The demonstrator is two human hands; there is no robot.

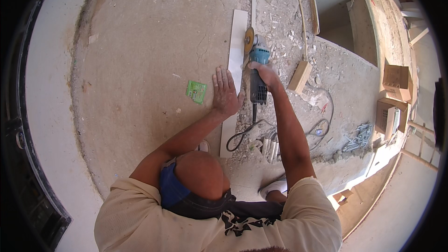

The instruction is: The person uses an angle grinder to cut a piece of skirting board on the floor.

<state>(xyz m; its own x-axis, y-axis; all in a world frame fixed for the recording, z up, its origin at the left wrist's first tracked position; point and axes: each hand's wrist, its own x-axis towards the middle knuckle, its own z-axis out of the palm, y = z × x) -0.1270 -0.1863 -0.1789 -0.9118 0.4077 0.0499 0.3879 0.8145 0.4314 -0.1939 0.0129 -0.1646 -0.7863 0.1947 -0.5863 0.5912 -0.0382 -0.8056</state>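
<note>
A long, narrow white strip, like a cut tile or board, lies on the floor in front of me. My left hand is laid flat across it, fingers stretched and pressing near its middle. In my right hand is a teal and black angle grinder, gripped around its body. The grinder's yellowish disc stands on edge at the strip's right side; whether it touches or cuts the strip I cannot tell. A black cord trails from the grinder's rear toward me.
Rubble and white chips cover the floor to the right. A green packet lies left of my hand. A pale block on a cord lies right, before a recessed opening. Cardboard boxes and grey metal pieces sit farther right.
</note>
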